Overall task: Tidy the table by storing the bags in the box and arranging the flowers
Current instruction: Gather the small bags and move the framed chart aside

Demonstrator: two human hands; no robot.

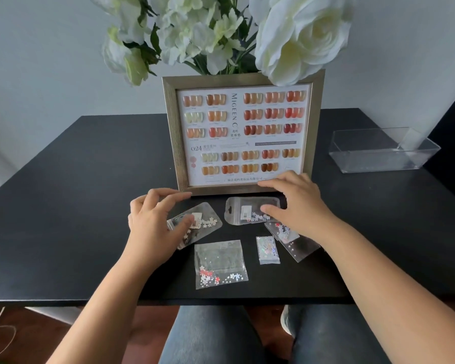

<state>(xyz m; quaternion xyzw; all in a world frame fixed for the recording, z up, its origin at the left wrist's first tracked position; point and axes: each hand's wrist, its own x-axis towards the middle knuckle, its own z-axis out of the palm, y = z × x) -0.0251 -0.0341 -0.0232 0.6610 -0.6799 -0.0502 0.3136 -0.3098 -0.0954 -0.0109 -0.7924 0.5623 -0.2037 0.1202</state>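
Several small clear bags of flower sequins lie on the black table (63,206) near its front edge. My left hand (153,222) rests its thumb on the left bag (208,220), fingers spread above it. My right hand (297,203) hovers over the hang-hole bag (238,211), thumb touching it, and partly hides another bag (297,244) beneath. A square bag (220,261) and a tiny glitter bag (267,249) lie free nearer to me. The clear plastic box (378,158) stands empty at the right back. White flowers (297,35) rise behind the frame.
A gold picture frame (172,143) with a nail-colour chart stands upright just behind the bags, close to my fingertips. A grey wall is behind the table. My knees in dark jeans show below the table's front edge.
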